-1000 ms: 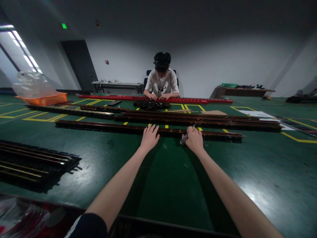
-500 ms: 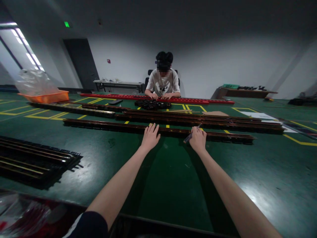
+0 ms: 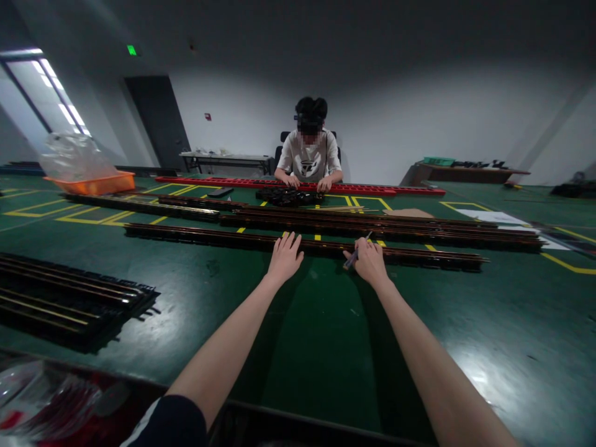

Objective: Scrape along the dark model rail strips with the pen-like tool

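At the rail (image 3: 322, 247), the right grip (image 3: 370, 260) clasps a tool (image 3: 350, 260).

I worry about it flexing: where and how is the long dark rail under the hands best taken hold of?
Probably near both ends of the rail, from the near side and above: it lies crosswise, long and slim, with other rails close behind. The right hand holds a slim tool, which could hinder its grip.

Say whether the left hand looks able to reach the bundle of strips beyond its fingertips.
Likely yes: the left hand lies open on the near strip, with nothing visible blocking the bundle.
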`<state>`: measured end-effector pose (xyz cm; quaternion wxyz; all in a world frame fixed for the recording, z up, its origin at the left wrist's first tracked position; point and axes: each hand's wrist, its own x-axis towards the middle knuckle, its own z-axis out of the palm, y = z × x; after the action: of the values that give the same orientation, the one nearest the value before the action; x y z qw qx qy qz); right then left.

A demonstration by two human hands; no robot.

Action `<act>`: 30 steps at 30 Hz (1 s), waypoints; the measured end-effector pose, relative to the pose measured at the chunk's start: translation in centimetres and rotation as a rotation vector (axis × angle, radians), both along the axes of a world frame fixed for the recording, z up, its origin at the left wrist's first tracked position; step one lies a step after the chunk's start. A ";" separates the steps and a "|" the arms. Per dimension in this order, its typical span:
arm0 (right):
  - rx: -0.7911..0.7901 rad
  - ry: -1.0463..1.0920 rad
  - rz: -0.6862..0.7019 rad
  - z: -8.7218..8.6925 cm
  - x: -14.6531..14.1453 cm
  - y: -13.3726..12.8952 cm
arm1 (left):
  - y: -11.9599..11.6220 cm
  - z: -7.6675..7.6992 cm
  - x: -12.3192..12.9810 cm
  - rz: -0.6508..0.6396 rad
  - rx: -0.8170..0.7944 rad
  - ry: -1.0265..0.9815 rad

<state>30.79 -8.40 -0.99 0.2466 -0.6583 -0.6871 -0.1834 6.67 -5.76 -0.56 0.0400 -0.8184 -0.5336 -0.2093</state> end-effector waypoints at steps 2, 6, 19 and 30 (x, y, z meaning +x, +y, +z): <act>-0.006 -0.018 -0.016 0.2 -0.2 -0.1 | -0.1 0.0 0.0 0.001 -0.005 0.000; 0.013 -0.057 -0.074 0.3 -0.7 -0.4 | -0.1 0.0 0.0 -0.006 0.006 -0.001; -0.032 -0.088 -0.168 0.7 -1.2 -0.7 | 0.0 -0.3 -0.1 -0.010 0.065 0.016; -0.019 -0.001 -0.010 0.3 -0.6 -0.3 | 0.1 -0.3 -0.1 -0.011 0.038 0.000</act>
<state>30.15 -8.73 -0.66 0.2389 -0.6641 -0.6856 -0.1783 6.55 -5.65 -0.84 0.0546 -0.8206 -0.5248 -0.2196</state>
